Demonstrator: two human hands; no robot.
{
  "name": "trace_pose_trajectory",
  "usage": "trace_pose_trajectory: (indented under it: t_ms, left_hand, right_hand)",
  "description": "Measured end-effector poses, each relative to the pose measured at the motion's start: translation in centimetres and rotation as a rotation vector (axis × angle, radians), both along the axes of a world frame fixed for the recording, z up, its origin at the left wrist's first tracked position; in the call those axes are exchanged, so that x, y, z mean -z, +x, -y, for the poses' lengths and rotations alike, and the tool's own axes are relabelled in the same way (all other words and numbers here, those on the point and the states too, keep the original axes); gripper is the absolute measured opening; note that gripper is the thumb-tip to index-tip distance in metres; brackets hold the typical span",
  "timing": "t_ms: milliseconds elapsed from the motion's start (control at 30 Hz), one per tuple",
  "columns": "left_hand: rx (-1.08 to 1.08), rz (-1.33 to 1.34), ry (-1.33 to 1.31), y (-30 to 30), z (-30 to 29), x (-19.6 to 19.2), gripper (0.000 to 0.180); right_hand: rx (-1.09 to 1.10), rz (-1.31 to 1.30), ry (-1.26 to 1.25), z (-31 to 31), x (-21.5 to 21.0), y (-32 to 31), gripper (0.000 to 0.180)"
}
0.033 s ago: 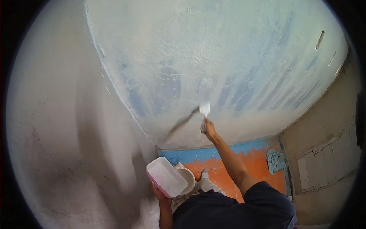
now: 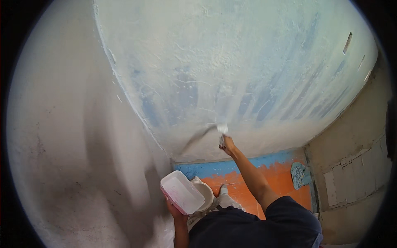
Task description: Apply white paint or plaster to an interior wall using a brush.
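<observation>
Wall, pale with blue streaks, upright before the person; presumably rigid. Tub, white and pink, low left, in the left hand, fingers curled at its outer side, partly hidden; likely light, flexible, slick when wet; best cradled underneath. Brush, white-headed, blurred, at the wall; right hand closed round its handle; probably light, soft-tipped, best gripped there.

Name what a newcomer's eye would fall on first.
Probably the big pale wall streaked with blue, filling the upper middle. At its lower part, the right hand holds a flat, white-ended tool; below and leftward, the left hand holds a pale tub.
</observation>
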State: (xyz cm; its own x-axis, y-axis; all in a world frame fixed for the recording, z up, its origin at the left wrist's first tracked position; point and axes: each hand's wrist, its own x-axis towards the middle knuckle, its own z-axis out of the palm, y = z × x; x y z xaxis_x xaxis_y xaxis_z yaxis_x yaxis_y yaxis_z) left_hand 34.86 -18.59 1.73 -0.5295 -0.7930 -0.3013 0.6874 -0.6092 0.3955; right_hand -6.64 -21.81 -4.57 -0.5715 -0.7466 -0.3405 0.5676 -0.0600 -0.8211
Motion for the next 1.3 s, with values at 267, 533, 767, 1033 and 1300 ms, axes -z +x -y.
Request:
trace_pose_trajectory:
  t_ms: [267,533,767,1033,1300]
  left_hand:
    - [-0.047,-0.033,0.026,1.5,-0.4,-1.5,0.057]
    - [0.001,-0.021,0.023,1.0,0.6,0.1,0.059]
    - [-0.027,-0.067,0.038,0.7,0.1,-1.7,0.059]
    - [-0.099,-0.038,0.034,2.3,0.0,-0.6,0.058]
    - [-0.063,0.003,0.028,2.5,0.0,0.7,0.058]
  right_hand:
    - [-0.068,-0.091,-0.248,5.5,-22.2,2.7,0.016]
    - [0.041,-0.630,-0.367,6.4,-28.9,2.9,0.038]
    - [-0.032,-0.409,-0.012,4.7,-1.4,3.5,0.048]
    - [0.259,-0.870,0.314,4.0,-6.0,4.2,0.032]
    - [0.481,-1.251,0.234,4.2,-27.2,4.8,0.037]
